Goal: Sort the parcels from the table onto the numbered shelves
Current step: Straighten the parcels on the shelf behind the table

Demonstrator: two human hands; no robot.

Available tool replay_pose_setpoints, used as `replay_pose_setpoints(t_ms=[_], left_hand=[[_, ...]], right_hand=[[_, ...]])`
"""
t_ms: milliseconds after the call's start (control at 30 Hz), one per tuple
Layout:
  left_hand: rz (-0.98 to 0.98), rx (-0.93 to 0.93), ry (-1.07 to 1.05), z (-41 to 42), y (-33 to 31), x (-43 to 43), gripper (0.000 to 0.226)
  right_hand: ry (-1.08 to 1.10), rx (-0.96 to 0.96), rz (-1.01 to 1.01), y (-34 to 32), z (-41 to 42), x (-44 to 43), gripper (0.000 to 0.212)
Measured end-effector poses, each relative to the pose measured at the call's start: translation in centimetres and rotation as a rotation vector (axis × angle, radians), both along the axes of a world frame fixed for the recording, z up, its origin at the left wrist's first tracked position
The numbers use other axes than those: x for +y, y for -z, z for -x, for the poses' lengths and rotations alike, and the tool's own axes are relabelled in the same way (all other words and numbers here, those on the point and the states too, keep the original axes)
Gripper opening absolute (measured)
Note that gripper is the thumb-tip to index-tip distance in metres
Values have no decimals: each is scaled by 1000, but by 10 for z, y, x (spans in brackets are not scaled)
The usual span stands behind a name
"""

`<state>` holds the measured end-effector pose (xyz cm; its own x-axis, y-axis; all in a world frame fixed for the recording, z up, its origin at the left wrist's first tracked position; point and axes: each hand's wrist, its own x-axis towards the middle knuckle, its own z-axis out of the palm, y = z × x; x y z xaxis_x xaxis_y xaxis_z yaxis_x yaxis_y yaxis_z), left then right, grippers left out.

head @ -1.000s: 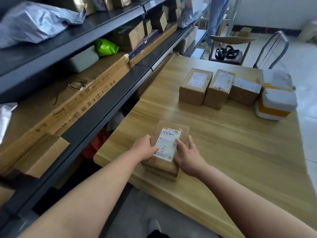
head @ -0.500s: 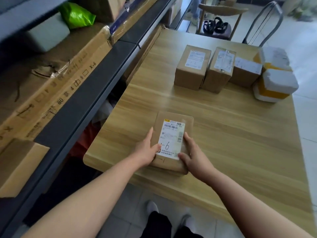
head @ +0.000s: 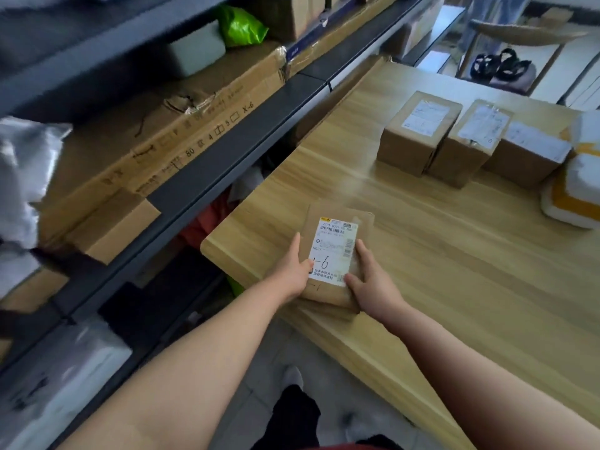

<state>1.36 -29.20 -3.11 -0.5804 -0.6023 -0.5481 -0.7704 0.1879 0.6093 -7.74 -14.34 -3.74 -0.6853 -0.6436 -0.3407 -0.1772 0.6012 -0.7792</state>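
A flat brown cardboard parcel (head: pixel 337 222) with a white label marked "1-6" lies near the front left corner of the wooden table (head: pixel 454 271). My left hand (head: pixel 292 271) grips its left edge, thumb on the label. My right hand (head: pixel 370 280) grips its right edge. Three more brown boxes (head: pixel 418 134) stand in a row at the back of the table. Dark metal shelves (head: pixel 201 177) run along the left.
White and yellow foam parcels (head: pixel 574 190) sit at the table's right edge. The shelf holds a long carton marked X-6 (head: pixel 162 144), a green bag (head: pixel 240 27), a grey box (head: pixel 194 50) and grey plastic bags. A chair with sandals (head: pixel 500 63) stands behind the table.
The view has swung left toward the shelves. Both hands keep hold of the labelled parcel, which has tilted slightly and sits at the table's front corner.
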Motion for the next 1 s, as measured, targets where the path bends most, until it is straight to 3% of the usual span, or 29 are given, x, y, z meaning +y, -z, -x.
replay_pose_setpoints(t_ms=[167, 567, 1000], left_hand=[[-60, 73, -220, -53, -4, 34, 68], [78, 125, -803, -209, -33, 97, 67], [206, 166, -1422, -505, -51, 224, 68]], right_hand=[[-206, 48, -29, -5, -14, 19, 72], [-805, 175, 26, -40, -115, -20, 70], [-1427, 198, 110, -62, -427, -10, 67]])
